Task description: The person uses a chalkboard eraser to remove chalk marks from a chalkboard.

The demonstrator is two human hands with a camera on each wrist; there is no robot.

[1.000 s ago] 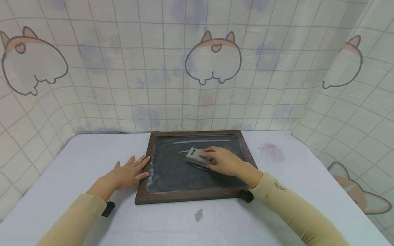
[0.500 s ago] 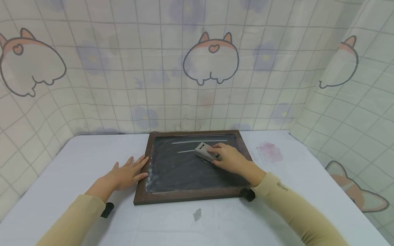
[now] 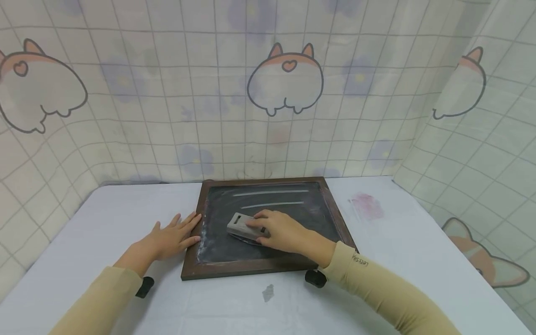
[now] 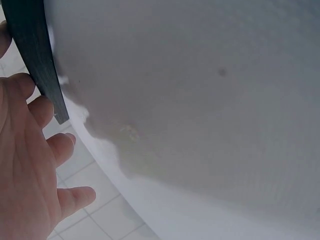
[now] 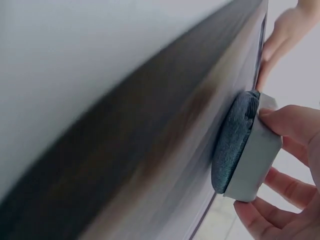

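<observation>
A framed blackboard (image 3: 268,253) lies on the white table with two pale chalk lines across its upper part. My right hand (image 3: 284,231) grips a grey blackboard eraser (image 3: 240,226) on the board's lower middle. Seen from the right wrist, the eraser (image 5: 260,160) has a dark felt pad (image 5: 234,142) facing the board, with thumb and fingers on its grey body. My left hand (image 3: 169,239) has its fingers spread, their tips resting on the left side of the brown wooden frame (image 3: 193,253). In the left wrist view, the fingers of the left hand (image 4: 25,150) touch the frame's dark edge (image 4: 35,55).
A pink stain (image 3: 366,206) marks the table (image 3: 377,260) right of the board, and a grey patch (image 3: 268,293) shows in front of it. A grid-patterned curtain (image 3: 201,116) with cartoon animals stands behind and at both sides.
The right hand first slides the eraser a little right and up, then left and down across the board. Both chalk lines show along more of their length. The left hand stays on the frame.
</observation>
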